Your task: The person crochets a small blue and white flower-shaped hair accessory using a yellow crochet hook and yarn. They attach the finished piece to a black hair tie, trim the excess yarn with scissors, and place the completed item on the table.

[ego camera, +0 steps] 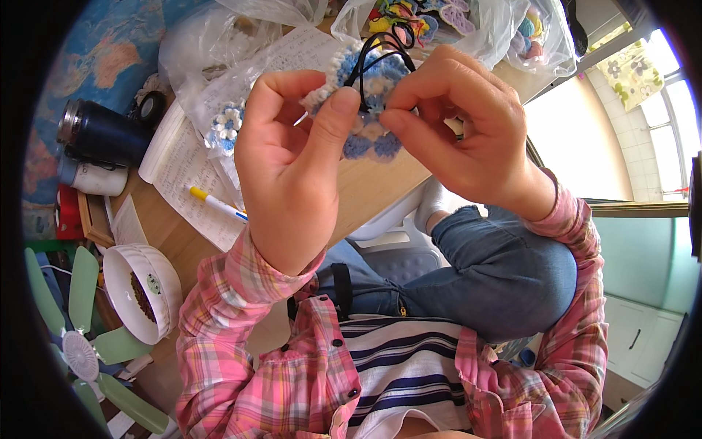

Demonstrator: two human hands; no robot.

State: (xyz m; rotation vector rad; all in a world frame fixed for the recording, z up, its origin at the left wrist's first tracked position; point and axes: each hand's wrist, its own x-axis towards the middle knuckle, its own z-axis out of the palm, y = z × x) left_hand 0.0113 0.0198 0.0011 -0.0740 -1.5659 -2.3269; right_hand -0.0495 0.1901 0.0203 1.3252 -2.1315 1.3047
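Note:
A crocheted piece (pixel 375 88) in blue, white and pale cream yarn is held up above the table edge. My left hand (pixel 299 153) grips its white-edged left side between thumb and fingers. Several loops of thin black cord (pixel 384 46) lie across the front of the piece and rise above it. At its right side, my right hand (pixel 466 115) pinches with thumb and forefinger at the crochet; whether the cord is also in that pinch is hidden by the fingers.
A wooden table (pixel 373 181) bears an open handwritten notebook (pixel 186 170), a marker pen (pixel 216 203), a small crocheted flower (pixel 226 129) and plastic bags (pixel 203 49). Leftward are a dark flask (pixel 107 131), a white bowl (pixel 164 291) and a green-bladed fan (pixel 82 351). Yarn balls (pixel 529 33) fill another bag.

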